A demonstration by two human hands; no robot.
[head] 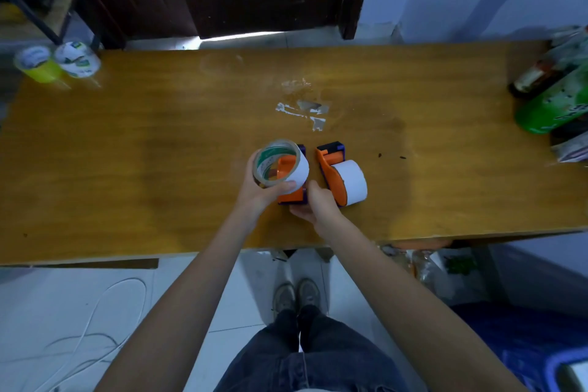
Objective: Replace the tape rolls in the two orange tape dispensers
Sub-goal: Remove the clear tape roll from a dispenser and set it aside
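Two orange tape dispensers lie side by side near the front middle of the wooden table. My left hand grips a white tape roll over the left dispenser; orange shows through the roll's core. My right hand holds the near end of that left dispenser. The right dispenser lies untouched with a white tape roll mounted in it. Two spare rolls stand at the table's far left corner, one yellow and one clear-white.
Torn tape scraps stick to the table behind the dispensers. Bottles, one green, and packaging crowd the right end. A dark door is behind the table. My shoes and a white cable lie on the floor below.
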